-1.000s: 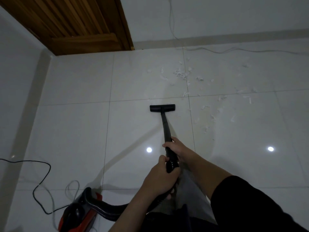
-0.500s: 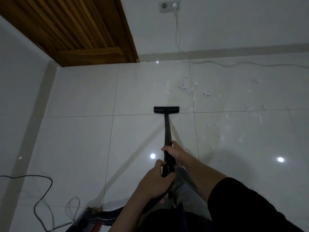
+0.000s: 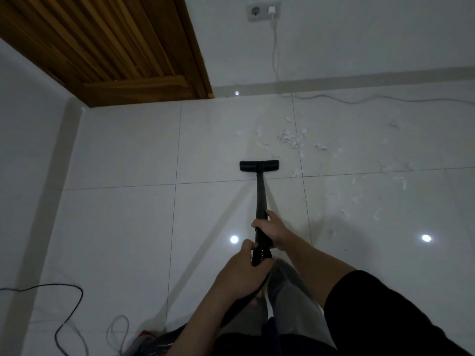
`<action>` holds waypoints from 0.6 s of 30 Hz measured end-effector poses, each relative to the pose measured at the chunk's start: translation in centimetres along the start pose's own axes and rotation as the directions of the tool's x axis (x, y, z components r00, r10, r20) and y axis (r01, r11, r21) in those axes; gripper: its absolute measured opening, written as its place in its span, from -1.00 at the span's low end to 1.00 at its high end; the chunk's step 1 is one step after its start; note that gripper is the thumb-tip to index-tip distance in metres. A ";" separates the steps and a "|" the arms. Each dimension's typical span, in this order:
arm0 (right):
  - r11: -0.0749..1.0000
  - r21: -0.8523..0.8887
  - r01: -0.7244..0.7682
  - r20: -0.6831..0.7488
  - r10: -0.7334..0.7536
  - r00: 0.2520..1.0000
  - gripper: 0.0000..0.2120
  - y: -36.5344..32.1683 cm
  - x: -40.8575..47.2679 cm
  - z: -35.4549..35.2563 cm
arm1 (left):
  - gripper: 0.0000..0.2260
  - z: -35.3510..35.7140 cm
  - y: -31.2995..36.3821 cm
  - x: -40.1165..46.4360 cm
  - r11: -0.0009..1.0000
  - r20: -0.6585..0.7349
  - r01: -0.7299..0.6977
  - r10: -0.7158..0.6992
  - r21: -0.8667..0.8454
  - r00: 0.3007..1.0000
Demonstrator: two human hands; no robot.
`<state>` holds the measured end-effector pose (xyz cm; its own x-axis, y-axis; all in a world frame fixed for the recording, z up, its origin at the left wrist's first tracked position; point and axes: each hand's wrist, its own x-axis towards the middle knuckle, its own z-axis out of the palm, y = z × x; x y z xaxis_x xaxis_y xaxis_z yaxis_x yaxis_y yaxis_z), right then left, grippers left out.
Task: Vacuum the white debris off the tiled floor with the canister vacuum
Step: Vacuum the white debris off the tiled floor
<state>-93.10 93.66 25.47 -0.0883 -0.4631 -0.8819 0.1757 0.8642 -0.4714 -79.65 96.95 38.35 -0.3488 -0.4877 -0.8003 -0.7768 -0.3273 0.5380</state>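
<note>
Your two hands are both on the black vacuum wand (image 3: 260, 199), one ahead of the other along it. Your right hand (image 3: 273, 231) is the forward one, fingers wrapped around the tube where it meets the ribbed cuff; your left hand (image 3: 241, 273) grips the hose end just behind it, closer to your body. Neither hand is loose.

The wand runs almost straight away from you, with its long axis pointing up the floor toward the far wall. At its far end the flat floor nozzle (image 3: 259, 166) sits crosswise to the wand, resting on the tiled floor (image 3: 123, 227) just past a grout line.

The white debris (image 3: 290, 138) does not lie along that axis. The densest clump sits ahead of the nozzle and off to its right, near but apart from it, and looser scraps trail further right and back toward you across the neighbouring tiles. A few bits lie just beside the nozzle's right end. Directly in front of the nozzle's left half I see bare tile.

So, as I judge it, a straight push would catch only the clump's left edge. You likely need to swing the nozzle rightward, and your right hand, being forward and on that side, is better placed to steer while the left follows.

The red canister (image 3: 144, 341) shows only partly at the bottom edge, behind your left arm.
</note>
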 end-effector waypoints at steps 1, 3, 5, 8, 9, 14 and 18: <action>1.000 -0.002 0.017 -0.012 -0.017 1.000 -0.27 -0.3 0.0 0.3 | -0.69 -0.4 0.0 -0.1 1.000 0.004 -0.006 0.006 -0.016 1.000; 0.999 -0.007 0.034 -0.024 -0.034 0.999 -0.25 -0.7 0.1 0.8 | -0.73 -1.1 0.0 -0.2 0.999 0.000 -0.024 0.024 -0.024 1.000; 0.999 0.000 0.034 -0.023 -0.034 0.999 -0.24 -1.1 0.1 1.4 | -0.76 -1.8 -0.2 -0.4 0.999 -0.009 -0.034 0.034 -0.010 0.999; 0.999 -0.010 0.038 -0.013 -0.038 0.999 -0.25 -2.2 0.0 2.6 | -0.76 -2.9 -0.5 -0.5 1.000 -0.005 -0.027 0.027 -0.005 1.000; 0.999 -0.005 0.038 -0.012 -0.038 0.999 -0.26 -2.8 0.1 2.9 | -0.74 -3.4 -0.4 -0.4 1.000 -0.003 -0.020 0.020 -0.006 1.000; 0.999 -0.012 0.029 -0.019 -0.030 0.999 -0.39 -5.3 1.5 4.5 | -0.70 -6.8 0.3 1.3 1.000 0.011 0.026 -0.026 -0.002 1.000; 1.000 0.003 0.009 -0.040 -0.009 0.999 -0.41 -7.7 3.4 5.3 | -0.72 -9.5 1.1 3.2 0.999 0.023 0.037 -0.037 0.003 0.999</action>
<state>-89.58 84.41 26.09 -0.1293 -0.4622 -0.8773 0.1782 0.8595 -0.4790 -76.68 87.39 38.93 -0.3317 -0.4567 -0.8254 -0.7907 -0.3426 0.5073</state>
